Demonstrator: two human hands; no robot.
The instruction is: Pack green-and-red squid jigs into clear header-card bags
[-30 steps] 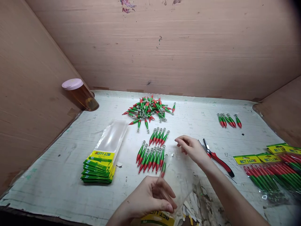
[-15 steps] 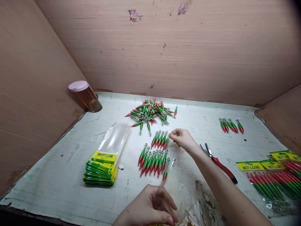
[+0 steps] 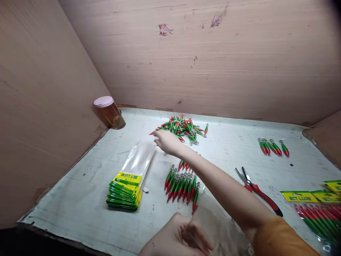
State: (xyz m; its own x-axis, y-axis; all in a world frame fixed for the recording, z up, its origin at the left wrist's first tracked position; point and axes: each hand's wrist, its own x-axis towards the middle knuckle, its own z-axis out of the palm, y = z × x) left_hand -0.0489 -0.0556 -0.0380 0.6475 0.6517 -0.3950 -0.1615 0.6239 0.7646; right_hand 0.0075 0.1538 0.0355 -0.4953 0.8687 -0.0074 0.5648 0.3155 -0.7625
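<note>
Change first: right hand (image 3: 167,142) has left the end of the upper row (image 3: 181,165) and now sits between 11 and 12 o'clock (clock centered on the lure rows), over the near-left edge of the loose pile (image 3: 188,125) of red-and-green lures and just beyond the top of the bag stack (image 3: 128,188) at 9. Its fingers are bent and pointing left; can't tell whether they pinch a lure or nothing. Bare forearm (image 3: 213,181) now cuts across the upper row, so its lures are partly hidden and can't be counted. Orange sleeve (image 3: 282,236) has come into view at 4 to 5. Left hand (image 3: 179,238) stays at 6, fingers curled, pinching clear bag (image 3: 220,222); thumb cropped at the bottom edge. Bag film sat over the end lure (image 3: 196,198) half a second ago; now that lure shows mostly bare at the right of the lower row (image 3: 181,188), its tip close to the film, contact unclear. For the work, my read: arranging at the rows is paused, the left hand alone minds the bag, and the right is at the supply side. Pliers (image 3: 266,200) at 3, packed lures (image 3: 317,222) between 3 and 4, both untouched.
</note>
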